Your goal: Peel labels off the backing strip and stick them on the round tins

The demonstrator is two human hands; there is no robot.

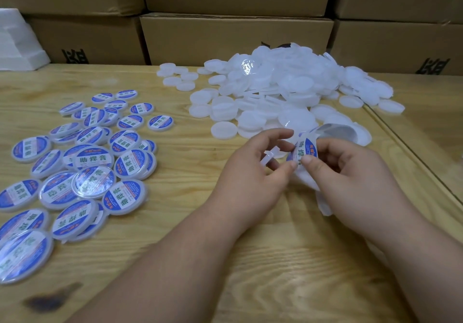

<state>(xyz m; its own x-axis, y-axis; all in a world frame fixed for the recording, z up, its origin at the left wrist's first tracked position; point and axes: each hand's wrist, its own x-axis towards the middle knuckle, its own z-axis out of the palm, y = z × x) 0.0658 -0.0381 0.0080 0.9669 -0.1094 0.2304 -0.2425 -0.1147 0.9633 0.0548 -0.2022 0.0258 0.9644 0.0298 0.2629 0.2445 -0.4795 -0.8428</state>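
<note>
While the left hand grips a tin, the right hand pinches the label — between both hands.

A packing or stockroom work area: stacked brown cardboard cartons line the back of a plain wooden table, which carries a heap of unlabelled white tins and a spread of labelled tins.
</note>
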